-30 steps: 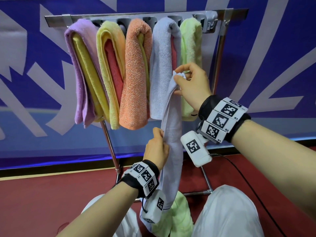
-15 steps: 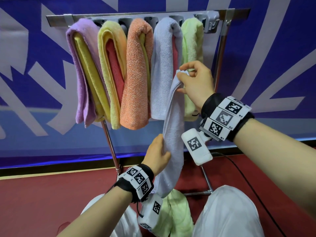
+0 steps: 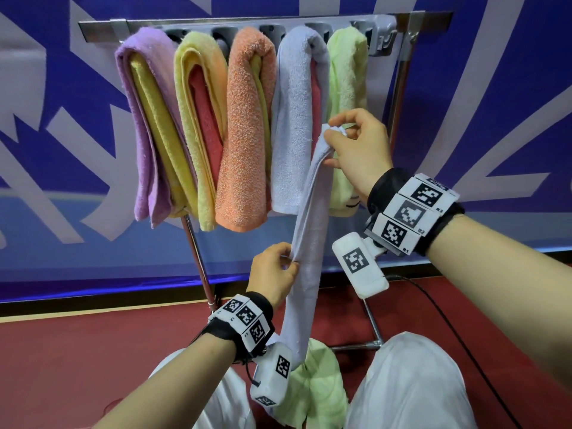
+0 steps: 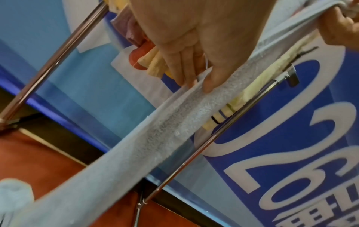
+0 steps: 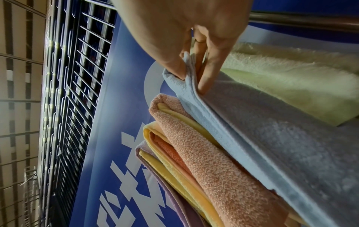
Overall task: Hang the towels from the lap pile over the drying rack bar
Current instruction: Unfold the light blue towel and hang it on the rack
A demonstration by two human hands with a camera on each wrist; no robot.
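Note:
A pale blue towel (image 3: 309,243) hangs stretched between my two hands in front of the rack. My right hand (image 3: 346,140) pinches its top end (image 5: 184,76) just below the bar. Lower down, my left hand (image 3: 286,263) pinches its edge (image 4: 198,86) between thumb and fingers. The towel's bottom end trails to my lap, where a light green towel (image 3: 312,385) lies. The drying rack bar (image 3: 247,21) carries several folded towels: purple (image 3: 145,134), yellow (image 3: 198,125), orange (image 3: 244,134), pale blue (image 3: 294,119) and light green (image 3: 346,72).
The rack's metal legs (image 3: 198,261) stand on a red floor in front of a blue and white banner (image 3: 495,103). A black cable (image 3: 448,329) runs across the floor on the right. My knees in white trousers (image 3: 411,382) sit below the rack.
The right hand has lifted the towel's top end slightly higher. The left hand has slid along the towel's edge, and the bottom end has risen off the lap pile.

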